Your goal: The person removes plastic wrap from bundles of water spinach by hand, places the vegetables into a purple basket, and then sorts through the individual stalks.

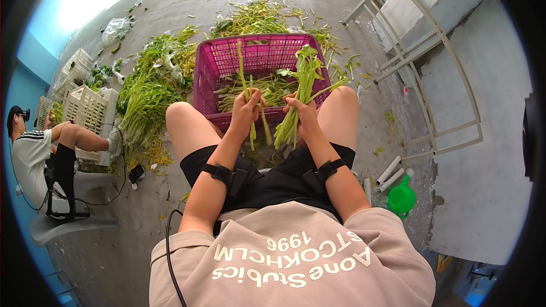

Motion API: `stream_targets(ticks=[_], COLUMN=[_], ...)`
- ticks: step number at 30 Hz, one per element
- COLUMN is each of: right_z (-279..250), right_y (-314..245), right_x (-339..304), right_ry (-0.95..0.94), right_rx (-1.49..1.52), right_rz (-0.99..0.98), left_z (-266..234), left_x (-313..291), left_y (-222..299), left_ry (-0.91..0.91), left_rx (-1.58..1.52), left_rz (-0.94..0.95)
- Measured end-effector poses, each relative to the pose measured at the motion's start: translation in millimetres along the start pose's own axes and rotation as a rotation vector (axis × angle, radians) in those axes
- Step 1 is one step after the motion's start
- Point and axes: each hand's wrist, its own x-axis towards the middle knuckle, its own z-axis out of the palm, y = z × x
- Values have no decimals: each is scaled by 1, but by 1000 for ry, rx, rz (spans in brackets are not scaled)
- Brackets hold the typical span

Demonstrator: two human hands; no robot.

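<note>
My left hand (245, 109) is closed round a few thin green stalks (240, 59) that stick up past the fingers and hang below them. A thicker bunch of leafy green stalks (307, 71) is gripped in my right hand (304, 115), leaves upward and cut ends pointing down. Both hands are close together between my knees, over the near rim of a magenta plastic crate (206, 77). Inside the crate lies a layer of similar stalks (230, 92), partly hidden by my hands and the bunch.
Heaped greens (149, 79) lie left of the crate, with leafy scraps (256, 18) behind it. Another person (33, 162) sits far left beside pale crates (85, 105). At right stand a metal frame (441, 40), white pipes (389, 171) and a green plastic vessel (402, 199).
</note>
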Motion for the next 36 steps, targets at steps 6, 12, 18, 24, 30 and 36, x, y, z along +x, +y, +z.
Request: stream_targets(ticks=[6,12,18,24,30,36], right_z=[6,10,13,16,11,7], right_y=[-9,-7,-5,-6,-1,1], right_x=[-6,-7,-11,-14,-10,-4], right_ry=[-171,-138,-165,-177,-152,-76], right_rx=[-223,-284,-292,-298,-329,-297], right_rz=[-131,-118,-96,-95,-97,-133], left_z=[8,-2,-3,-1,1,7], left_x=[-3,4,6,5,2,-4], left_y=[-7,-22,-20,-22,-16,-9], left_ry=[-83,-110,-84,-49,35,-82], left_rx=[231,275,326,354,318,468], left_rz=[-52,-5,37,56,-21,40])
